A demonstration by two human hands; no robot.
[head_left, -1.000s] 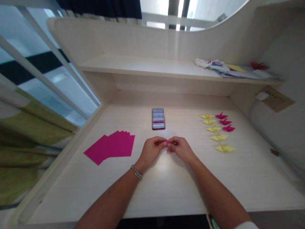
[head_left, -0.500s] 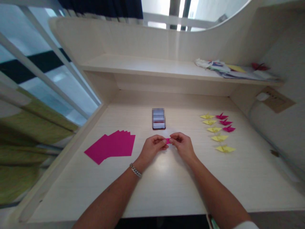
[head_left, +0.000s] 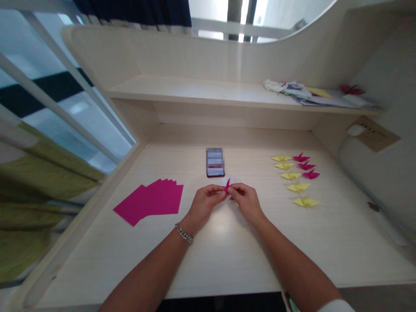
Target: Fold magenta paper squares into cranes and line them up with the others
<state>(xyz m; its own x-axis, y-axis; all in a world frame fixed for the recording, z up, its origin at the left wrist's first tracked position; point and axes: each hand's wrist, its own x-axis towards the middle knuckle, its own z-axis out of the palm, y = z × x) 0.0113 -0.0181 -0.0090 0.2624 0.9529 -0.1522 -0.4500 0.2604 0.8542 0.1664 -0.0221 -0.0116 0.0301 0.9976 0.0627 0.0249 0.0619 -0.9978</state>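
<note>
As the left hand [head_left: 204, 203] pinches folded pink paper [head_left: 228, 184], right hand [head_left: 247, 201] clamped on it too, piece between both.

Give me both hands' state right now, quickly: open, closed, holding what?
Left hand: closed, its grip pinching the pink folded paper.
Right hand: closed, thumb and fingers pinching that same paper.

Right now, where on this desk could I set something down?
Bare: between the phone and yellow paper birds; between your left forearm and right forearm. Crowded: where those birds sit beside pink paper birds; at the pink sheets; around the held pink piece.
</note>
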